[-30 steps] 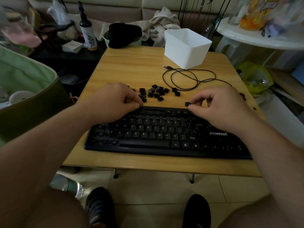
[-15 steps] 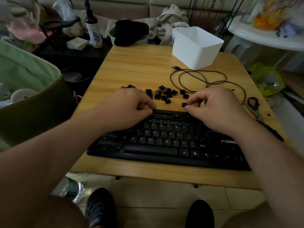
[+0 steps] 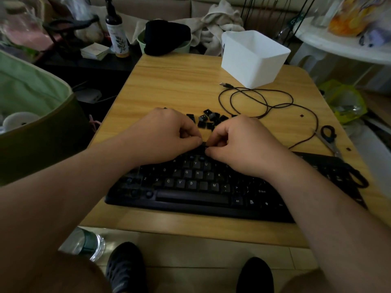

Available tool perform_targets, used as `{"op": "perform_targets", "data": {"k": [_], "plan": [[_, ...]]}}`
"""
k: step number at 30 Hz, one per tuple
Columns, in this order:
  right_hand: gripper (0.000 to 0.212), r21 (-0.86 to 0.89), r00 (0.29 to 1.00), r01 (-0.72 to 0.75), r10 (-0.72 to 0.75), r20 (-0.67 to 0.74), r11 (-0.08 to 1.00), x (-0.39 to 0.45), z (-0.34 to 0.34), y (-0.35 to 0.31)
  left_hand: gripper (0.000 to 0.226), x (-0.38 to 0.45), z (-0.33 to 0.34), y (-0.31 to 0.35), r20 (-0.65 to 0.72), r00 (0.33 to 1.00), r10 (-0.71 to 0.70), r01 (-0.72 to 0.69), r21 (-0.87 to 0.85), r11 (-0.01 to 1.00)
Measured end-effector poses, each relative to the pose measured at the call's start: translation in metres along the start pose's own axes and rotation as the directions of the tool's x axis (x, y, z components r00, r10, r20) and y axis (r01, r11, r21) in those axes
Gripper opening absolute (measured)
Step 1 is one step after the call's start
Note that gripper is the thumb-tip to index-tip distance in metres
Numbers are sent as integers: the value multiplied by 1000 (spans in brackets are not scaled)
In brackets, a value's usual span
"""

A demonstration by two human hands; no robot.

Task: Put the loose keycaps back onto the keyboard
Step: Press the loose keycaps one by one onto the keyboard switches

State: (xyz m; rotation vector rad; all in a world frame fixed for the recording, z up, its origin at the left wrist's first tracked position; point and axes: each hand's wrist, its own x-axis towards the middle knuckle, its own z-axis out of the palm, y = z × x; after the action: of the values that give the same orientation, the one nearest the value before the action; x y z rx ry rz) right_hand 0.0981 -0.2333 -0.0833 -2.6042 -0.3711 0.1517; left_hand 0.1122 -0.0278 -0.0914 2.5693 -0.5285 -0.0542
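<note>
Both hands meet over the top rows of the black keyboard (image 3: 196,187), which lies across the near half of the wooden table (image 3: 179,81). Left hand (image 3: 169,134) has fingers curled under, thumb tip pushed toward the middle; right hand (image 3: 239,142) is curled too, thumb and forefinger pinched on one small dark keycap (image 3: 204,144) right at the kbd's top edge. Whether the left is actually gripping that cap or only steadying beside it I cannot tell, since the spot is dark and half hidden by fingertips.

The rest of the loose keycaps (image 3: 208,119) sit in a scattered clump on the table just behind the hands, some flipped w/ the hollow side up. Beyond them: a coiled black cable (image 3: 260,98), a white bin (image 3: 256,58), and scissors (image 3: 329,138) near the right edge.

Handling, as a judgement: caps are tiny, light, hard plastic w/ smooth tops, so prob. slippery and easy to flick away. Best taken by two opposite side walls w/ fingertips, legend up, then lined square over the stem and pressed straight down. A tilted push could jam it or stress the stem.
</note>
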Motion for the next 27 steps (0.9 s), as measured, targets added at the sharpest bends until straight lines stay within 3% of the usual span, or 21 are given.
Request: {"op": "perform_targets", "data": {"k": [11, 22, 27], "plan": [[6, -109, 1000, 8, -7, 4, 994, 5, -8, -7, 8, -2, 3, 10, 15, 997, -72, 72, -64, 995], [8, -112, 999, -5, 11, 49, 994, 3, -12, -11, 4, 1, 8, 10, 52, 990, -129, 134, -108, 985], [10, -218, 998, 51, -43, 39, 975, 3, -6, -13, 9, 4, 11, 12, 58, 989, -138, 143, -92, 985]]}}
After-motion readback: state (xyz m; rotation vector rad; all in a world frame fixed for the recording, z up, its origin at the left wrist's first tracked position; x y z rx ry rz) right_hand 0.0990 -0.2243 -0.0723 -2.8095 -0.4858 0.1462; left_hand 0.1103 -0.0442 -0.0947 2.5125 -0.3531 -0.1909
